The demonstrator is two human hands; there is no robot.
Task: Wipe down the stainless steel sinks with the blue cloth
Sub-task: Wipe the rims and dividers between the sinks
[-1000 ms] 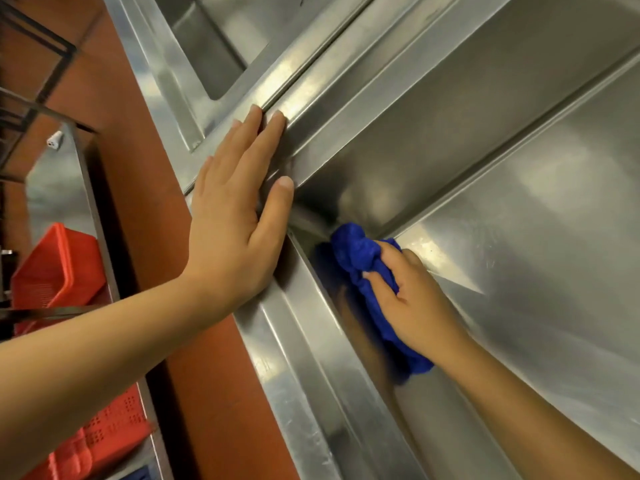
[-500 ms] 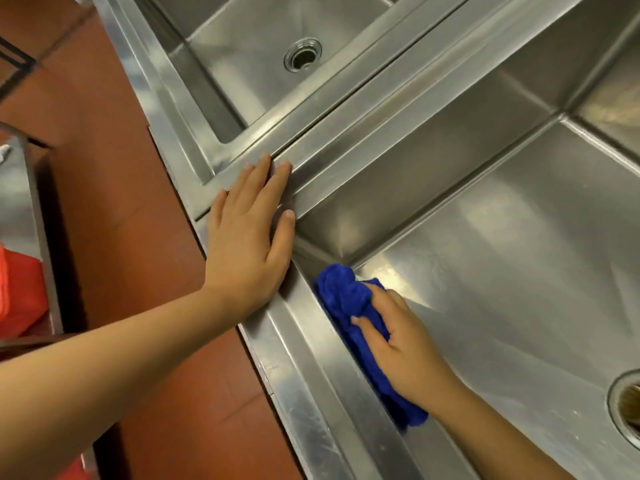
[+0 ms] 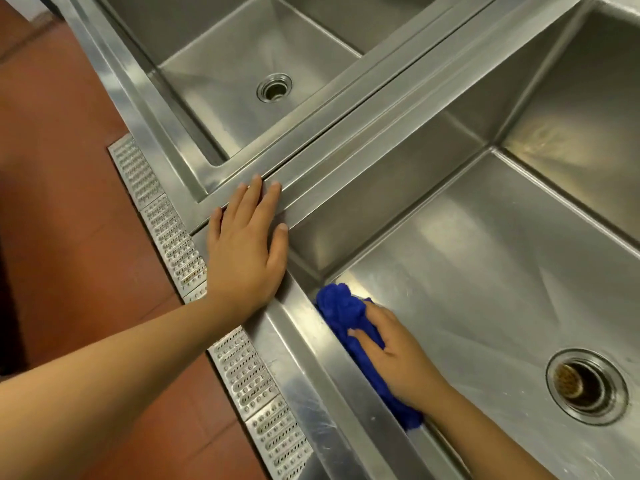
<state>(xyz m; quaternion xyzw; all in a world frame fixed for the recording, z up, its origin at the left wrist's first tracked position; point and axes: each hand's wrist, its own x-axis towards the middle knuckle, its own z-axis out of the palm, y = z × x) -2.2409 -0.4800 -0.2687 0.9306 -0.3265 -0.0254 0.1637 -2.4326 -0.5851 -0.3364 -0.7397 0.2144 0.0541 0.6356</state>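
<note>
Pressing the bunched blue cloth (image 3: 341, 306) against the front wall of the near sink (image 3: 485, 289), the right grip (image 3: 398, 358) curls round it — its long axis lies along that wall, corner just beyond its far end — while the left grip (image 3: 246, 251), flat and released, rests on the rim (image 3: 294, 344).

cloth (image 3: 341, 308) in r sink (image 3: 485, 271) at front wall, l hand (image 3: 244, 251) on rim (image 3: 298, 358).

A red-brown floor (image 3: 69, 220) fills the left side. A perforated metal grate (image 3: 242, 368) lies on it in sections, end to end, running diagonally from upper left to lower right.
</note>
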